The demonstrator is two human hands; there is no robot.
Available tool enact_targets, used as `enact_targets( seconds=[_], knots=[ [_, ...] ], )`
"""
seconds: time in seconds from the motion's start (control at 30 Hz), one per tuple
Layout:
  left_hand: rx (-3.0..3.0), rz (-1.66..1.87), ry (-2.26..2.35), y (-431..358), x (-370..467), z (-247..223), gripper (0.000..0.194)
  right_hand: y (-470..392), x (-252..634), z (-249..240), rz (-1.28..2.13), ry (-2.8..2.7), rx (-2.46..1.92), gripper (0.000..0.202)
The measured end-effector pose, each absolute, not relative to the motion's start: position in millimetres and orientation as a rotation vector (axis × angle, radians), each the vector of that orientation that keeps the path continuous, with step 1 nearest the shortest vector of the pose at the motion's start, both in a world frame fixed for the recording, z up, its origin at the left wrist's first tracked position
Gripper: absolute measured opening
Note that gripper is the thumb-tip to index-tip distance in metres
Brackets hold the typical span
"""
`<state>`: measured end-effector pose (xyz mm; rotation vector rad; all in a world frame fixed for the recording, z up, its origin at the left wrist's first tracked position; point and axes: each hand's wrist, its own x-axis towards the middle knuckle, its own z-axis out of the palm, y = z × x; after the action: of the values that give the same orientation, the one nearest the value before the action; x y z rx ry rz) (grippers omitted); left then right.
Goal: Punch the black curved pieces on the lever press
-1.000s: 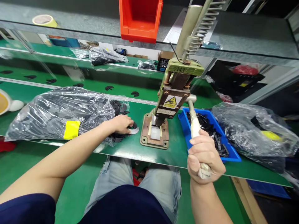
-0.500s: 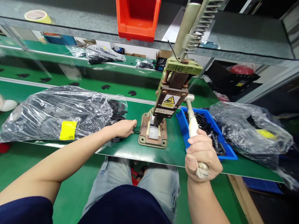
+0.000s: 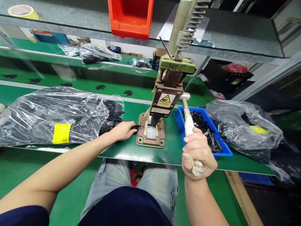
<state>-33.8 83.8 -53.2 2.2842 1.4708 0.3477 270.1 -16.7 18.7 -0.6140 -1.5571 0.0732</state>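
Note:
My right hand (image 3: 199,153) is wrapped round the wrapped press lever (image 3: 188,123) at the right of the hand press (image 3: 167,91). Between the fingertips of my left hand (image 3: 124,130) is a small black part (image 3: 135,127), held at the left edge of the press base (image 3: 161,138). A pale block (image 3: 150,133) sits on the base, just below the press ram. Beside my left hand, loose black curved parts (image 3: 110,121) spill from a clear plastic bag (image 3: 54,113) with a yellow label.
A blue tray (image 3: 227,153) of black pieces stands right of the press, next to another plastic bag (image 3: 244,128). Overhead, a metal shelf (image 3: 77,26) carries an orange bin (image 3: 130,31). Black parts lie spaced along the green strip (image 3: 82,91) behind.
The whole view has shifted, so most things appear a little further left. In my left fingers the black part has turned and shows broader. My right hand keeps its grip on the lever.

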Motion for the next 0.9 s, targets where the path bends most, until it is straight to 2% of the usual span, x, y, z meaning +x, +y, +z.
enact_targets(
  seconds=[0.1, 0.27, 0.4, 0.63, 0.9],
  knots=[
    [1.930, 0.535, 1.518, 88.6, -27.6, -48.3, 0.024, -17.1, 268.6, 18.7, 0.066, -1.548, -0.618, 0.021],
    [1.540, 0.620, 1.256, 107.8, 0.1, -46.8, 0.032, -17.9, 267.0, 18.4, 0.051, -1.529, -0.636, 0.022],
    [1.417, 0.611, 1.182, 121.8, 23.8, -56.0, 0.034, -17.5, 267.8, 18.8, 0.056, -1.540, -0.621, 0.022],
    [1.266, 0.537, 1.080, 133.3, 30.6, -55.6, 0.028, -15.8, 268.4, 18.1, 0.048, -1.539, -0.603, 0.021],
    [1.291, 0.453, 0.999, 131.9, 31.7, -57.6, 0.035, -15.9, 272.2, 16.8, 0.057, -1.573, -0.585, 0.014]
  ],
)
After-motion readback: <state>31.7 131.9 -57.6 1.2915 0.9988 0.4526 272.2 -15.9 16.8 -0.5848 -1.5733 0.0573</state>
